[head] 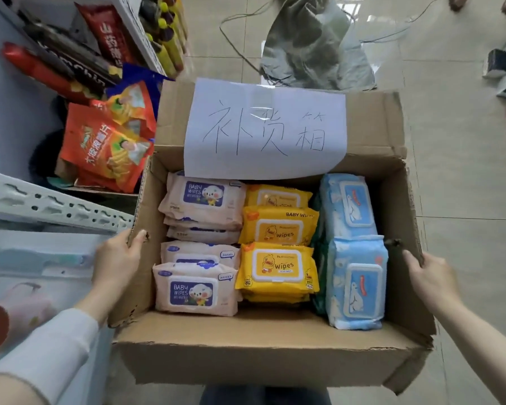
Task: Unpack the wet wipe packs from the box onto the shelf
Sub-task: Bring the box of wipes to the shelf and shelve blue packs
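Holding the cardboard box (263, 355) by its side walls, left hand (119, 260) and right hand (430, 276) have their fingers curled over the rims. Pink (196, 290), yellow (278, 267) and blue wet wipe packs (357, 282) all lie inside; unpacking onto the shelf (53, 206) seems not begun.

There is one view only, from the person's head, looking forward and steeply down into the open box (270, 350) from near. The left hand (118, 260) and right hand (430, 276) grip its two side walls, low in the picture.
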Motion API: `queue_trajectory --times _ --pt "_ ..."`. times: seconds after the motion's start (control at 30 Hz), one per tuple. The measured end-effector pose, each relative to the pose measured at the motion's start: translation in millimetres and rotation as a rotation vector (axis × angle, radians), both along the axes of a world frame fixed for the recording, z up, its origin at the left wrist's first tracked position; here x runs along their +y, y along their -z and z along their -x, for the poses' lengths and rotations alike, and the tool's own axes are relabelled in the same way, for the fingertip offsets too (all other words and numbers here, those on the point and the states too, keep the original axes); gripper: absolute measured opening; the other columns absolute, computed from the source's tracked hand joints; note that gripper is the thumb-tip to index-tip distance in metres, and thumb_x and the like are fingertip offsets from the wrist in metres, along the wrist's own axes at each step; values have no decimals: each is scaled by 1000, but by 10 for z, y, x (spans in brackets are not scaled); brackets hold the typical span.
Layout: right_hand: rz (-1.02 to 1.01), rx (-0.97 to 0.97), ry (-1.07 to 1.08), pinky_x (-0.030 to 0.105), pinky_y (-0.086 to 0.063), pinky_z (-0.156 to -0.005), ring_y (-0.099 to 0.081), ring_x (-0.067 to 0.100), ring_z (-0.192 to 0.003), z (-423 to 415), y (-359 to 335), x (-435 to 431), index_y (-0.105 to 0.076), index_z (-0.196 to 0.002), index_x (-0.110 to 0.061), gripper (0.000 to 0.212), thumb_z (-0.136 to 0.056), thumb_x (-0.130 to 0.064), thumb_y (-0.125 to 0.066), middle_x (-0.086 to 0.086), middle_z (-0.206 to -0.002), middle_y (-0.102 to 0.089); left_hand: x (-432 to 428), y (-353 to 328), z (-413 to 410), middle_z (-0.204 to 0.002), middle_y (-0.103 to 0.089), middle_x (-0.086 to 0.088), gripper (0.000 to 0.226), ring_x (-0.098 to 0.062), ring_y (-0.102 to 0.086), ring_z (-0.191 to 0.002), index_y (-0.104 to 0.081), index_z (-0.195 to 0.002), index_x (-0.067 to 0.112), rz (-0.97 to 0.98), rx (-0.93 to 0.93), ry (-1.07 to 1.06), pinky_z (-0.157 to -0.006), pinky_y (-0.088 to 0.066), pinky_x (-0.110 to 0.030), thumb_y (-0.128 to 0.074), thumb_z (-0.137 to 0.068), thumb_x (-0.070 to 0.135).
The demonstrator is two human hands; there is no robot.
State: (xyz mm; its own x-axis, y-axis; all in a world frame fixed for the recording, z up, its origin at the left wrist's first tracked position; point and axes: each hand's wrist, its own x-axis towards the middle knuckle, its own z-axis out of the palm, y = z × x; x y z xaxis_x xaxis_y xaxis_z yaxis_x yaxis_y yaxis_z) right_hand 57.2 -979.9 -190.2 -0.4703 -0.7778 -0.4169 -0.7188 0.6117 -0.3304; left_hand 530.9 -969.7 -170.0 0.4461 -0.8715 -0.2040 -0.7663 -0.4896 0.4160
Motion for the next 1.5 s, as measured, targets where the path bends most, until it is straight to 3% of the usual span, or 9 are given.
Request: queue_trajectory --times 0.23,0.37,0.5,0.67,0.8,1.07,1.27,1.37,1.5 --pt "17 1 26 34 -29 -62 -49 35 -72 -169 480 -137 -44 -56 -6 41 -95 -18 -49 12 -57 -44 -169 455 -43 -103 -64 -31 33 -43 -57 -96 -61 -111 -9 -12 14 -53 -80 -43 -43 -51 -94 18" --pt "34 21 20 33 -30 -64 -47 34 -73 -187 544 -131 -40 -53 -13 44 -96 -20 -48 14 -63 -47 -162 626 -90 -97 -65 -29 28 -41 -58 -90 -63 -103 -7 -11 22 -41 -74 -41 -40 -51 -94 18" --pt "43 53 -10 35 -33 -65 -55 43 -81 -169 555 -154 -52 -68 -1 35 -96 -22 -47 20 -67 -52 -163 681 -98 -98 -65 -28 29 -42 -59 -93 -63 -104 -7 -7 59 -63 -78 -44 -43 -51 -95 17" --pt "56 81 14 37 -31 -66 -55 47 -88 -188 596 -65 -60 -84 10 36 -97 -21 -46 34 -85 -61 -105 755 -81 -78 -59 -29 28 -45 -56 -79 -59 -90 -10 -22 37 -69 -64 -35 -38 -50 -95 17" --pt "51 101 53 37 -31 -66 -54 47 -91 -197 617 -43 -60 -90 9 35 -97 -23 -46 36 -91 -60 -91 735 -47 -101 -62 -35 35 -47 -57 -94 -58 -111 -11 -59 13 -82 -78 -43 -45 -48 -96 20" --pt "-41 75 77 43 -43 -77 -55 45 -99 -223 567 -41 -61 -100 5 40 -98 -30 -42 31 -103 -63 -118 666 -1 -112 -60 -32 35 -46 -55 -103 -54 -117 -6 -149 31 -79 -83 -42 -46 -42 -99 21" --pt "-188 -78 13 39 -42 -91 -51 35 -119 -76 362 4 -49 -130 -8 45 -95 -36 -45 15 -130 -56 -211 485 106 -143 -40 -25 61 -41 -39 -131 -28 -142 1 -280 143 -183 -108 -32 -49 -44 -96 37" --pt "-184 -56 21 43 -37 -104 -40 33 -131 -24 106 157 -33 -143 -8 58 -94 -33 -49 15 -144 -42 -244 175 360 -146 -34 -24 65 -37 -32 -136 -28 -143 1 -241 35 -29 -112 -26 -48 -53 -92 32" --pt "-175 -48 -65 41 -34 -105 -38 30 -132 -134 -296 461 -36 -141 -8 57 -91 -29 -55 12 -143 -41 -440 -219 1005 -140 -46 -16 62 -32 -42 -130 -38 -139 6 -230 -154 401 -107 -33 -46 -58 -88 35"
